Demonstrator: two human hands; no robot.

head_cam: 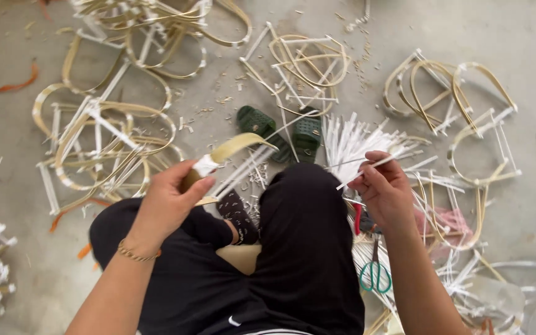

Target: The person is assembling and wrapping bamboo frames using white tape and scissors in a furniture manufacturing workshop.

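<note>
Many bent frames [103,133] lying finished on floor [516,37]. Left hand [165,201] gripping bamboo strip [234,147] above lap; right hand [386,189] pinching white stick [367,166]. Big stick pile [352,139] waiting.

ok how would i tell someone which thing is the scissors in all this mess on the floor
Start at the person's right forearm, low in the view beside the black trousers. Just inside that forearm, on a heap of thin white sticks, lie the scissors, blades pointing up the picture. Their two teal loop handles set them apart: everything around them is white or straw-coloured.
</note>
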